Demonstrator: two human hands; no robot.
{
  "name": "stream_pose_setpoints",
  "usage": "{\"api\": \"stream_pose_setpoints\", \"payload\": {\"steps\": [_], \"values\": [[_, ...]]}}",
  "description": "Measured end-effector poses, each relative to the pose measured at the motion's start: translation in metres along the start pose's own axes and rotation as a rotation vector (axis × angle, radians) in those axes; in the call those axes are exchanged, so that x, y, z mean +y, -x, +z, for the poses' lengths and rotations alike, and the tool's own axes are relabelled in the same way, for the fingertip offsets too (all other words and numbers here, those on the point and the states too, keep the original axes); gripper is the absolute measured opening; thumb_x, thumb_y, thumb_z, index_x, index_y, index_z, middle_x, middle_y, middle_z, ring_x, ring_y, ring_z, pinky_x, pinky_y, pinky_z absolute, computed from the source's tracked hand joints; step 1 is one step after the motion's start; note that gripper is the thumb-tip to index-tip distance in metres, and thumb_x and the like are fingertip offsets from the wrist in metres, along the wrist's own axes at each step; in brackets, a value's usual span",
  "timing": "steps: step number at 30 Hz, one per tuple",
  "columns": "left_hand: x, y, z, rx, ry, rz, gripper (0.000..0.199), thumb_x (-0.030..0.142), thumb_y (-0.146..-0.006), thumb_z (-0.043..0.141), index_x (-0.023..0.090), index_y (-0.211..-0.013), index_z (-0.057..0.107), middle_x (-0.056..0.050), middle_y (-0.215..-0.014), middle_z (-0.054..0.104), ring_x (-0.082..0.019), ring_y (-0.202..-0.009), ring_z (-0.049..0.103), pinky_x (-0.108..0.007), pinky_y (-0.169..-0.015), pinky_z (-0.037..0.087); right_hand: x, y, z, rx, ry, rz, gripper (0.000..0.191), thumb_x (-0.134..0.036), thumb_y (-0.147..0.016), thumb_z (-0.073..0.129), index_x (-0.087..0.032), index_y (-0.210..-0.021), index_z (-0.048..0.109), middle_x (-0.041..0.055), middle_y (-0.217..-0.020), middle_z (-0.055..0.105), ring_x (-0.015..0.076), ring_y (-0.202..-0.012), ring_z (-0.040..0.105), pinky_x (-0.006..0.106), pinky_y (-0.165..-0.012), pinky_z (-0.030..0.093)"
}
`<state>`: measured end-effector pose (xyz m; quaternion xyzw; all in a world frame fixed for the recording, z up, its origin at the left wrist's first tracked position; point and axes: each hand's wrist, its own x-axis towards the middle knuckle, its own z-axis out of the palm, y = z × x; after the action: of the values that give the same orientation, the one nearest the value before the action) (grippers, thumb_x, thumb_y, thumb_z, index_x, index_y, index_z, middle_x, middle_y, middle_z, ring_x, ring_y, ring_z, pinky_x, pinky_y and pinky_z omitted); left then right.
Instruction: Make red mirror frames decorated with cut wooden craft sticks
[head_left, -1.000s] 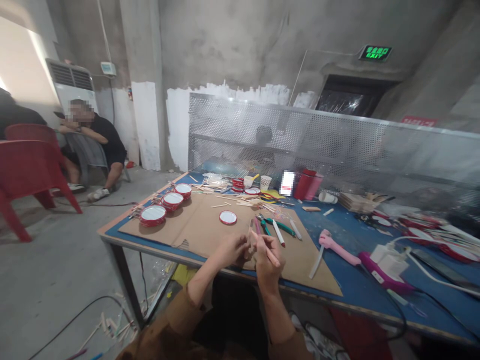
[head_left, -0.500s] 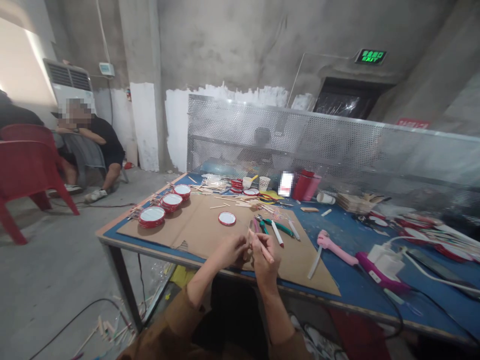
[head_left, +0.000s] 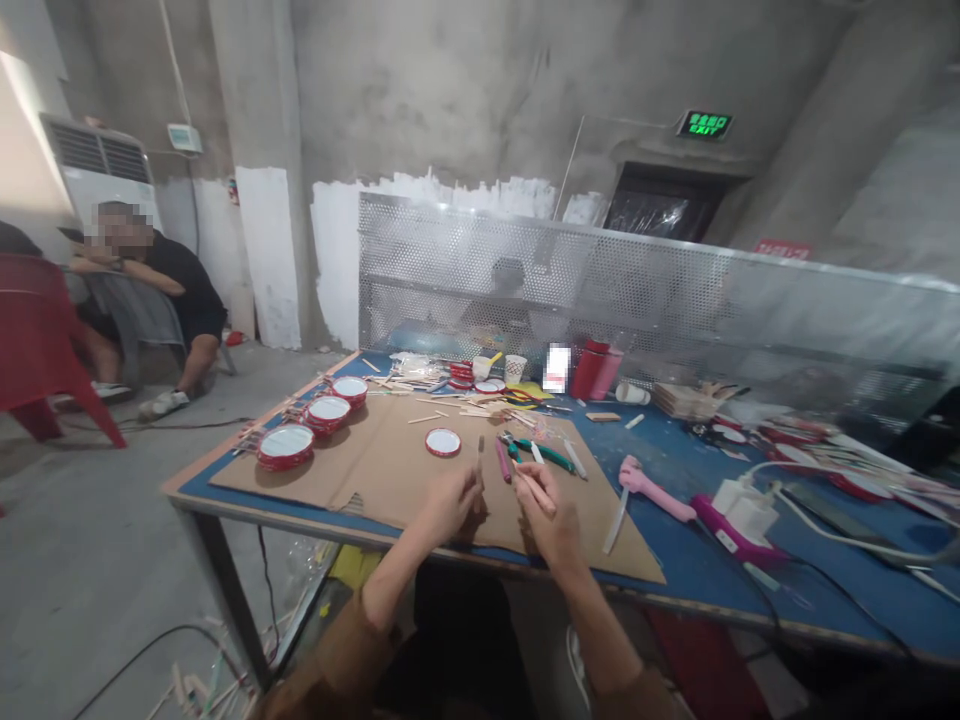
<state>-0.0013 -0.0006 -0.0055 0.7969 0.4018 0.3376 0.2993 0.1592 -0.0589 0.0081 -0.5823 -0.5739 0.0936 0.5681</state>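
My left hand (head_left: 452,505) is closed over the near part of the cardboard, pinching a short, flat wooden stick (head_left: 480,450) that stands upright from the fingers. To its right, my right hand (head_left: 551,515) is curled round a pale, slim stick-like piece (head_left: 534,490); the fingers partly cover it and its kind is unclear. Beyond both hands lies a small red-rimmed drum (head_left: 443,442) with a white face. Close past my right hand are pliers with green handles (head_left: 553,456), a pink-handled tool (head_left: 502,460) and a white marker (head_left: 537,453).
Several red drums with sticks (head_left: 285,446) line the left side of the cardboard (head_left: 382,470). Loose wooden sticks (head_left: 480,408) lie farther back. A pink glue gun (head_left: 656,492) and a purple power strip (head_left: 731,530) with cables sit to the right. A mesh panel (head_left: 450,240) borders the table's back.
My hands, close together before, have moved apart. The wooden stick now stands upright in my left hand, and my right hand has shifted right. The whole view has swung slightly right.
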Motion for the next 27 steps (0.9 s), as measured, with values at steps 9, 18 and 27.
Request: {"api": "stream_pose_setpoints", "payload": {"steps": [9,18,27], "values": [[-0.003,-0.001,0.001,0.066,0.045,0.047,0.014,0.021,-0.08,0.048,0.017,-0.069,0.056,-0.002,-0.07,0.058,-0.015,-0.071,0.052,-0.024,-0.065,0.04,0.016,-0.065,-0.057,-0.497,1.03,-0.265,0.025,-0.013,-0.082,0.048,-0.022,-0.091,0.07,0.0082,-0.091,0.069,0.0226,-0.09,0.059,0.029,-0.075,0.038],[-0.003,0.0,0.001,0.04,0.048,0.035,0.015,0.019,-0.081,0.046,0.017,-0.074,0.06,-0.004,-0.078,0.064,-0.016,-0.077,0.056,-0.026,-0.071,0.042,0.027,-0.095,-0.075,-0.406,1.152,-0.153,0.036,-0.013,-0.087,0.044,-0.024,-0.115,0.064,0.0095,-0.104,0.069,0.0206,-0.091,0.063,0.028,-0.072,0.037],[-0.004,0.0,0.001,0.044,-0.022,0.079,0.017,0.022,-0.082,0.045,0.018,-0.071,0.058,-0.005,-0.076,0.063,-0.018,-0.079,0.054,-0.027,-0.072,0.039,0.037,-0.098,-0.047,-0.419,1.094,-0.108,0.026,-0.021,-0.088,0.045,-0.022,-0.092,0.07,0.0077,-0.094,0.071,0.0202,-0.083,0.062,0.027,-0.066,0.036]]}}
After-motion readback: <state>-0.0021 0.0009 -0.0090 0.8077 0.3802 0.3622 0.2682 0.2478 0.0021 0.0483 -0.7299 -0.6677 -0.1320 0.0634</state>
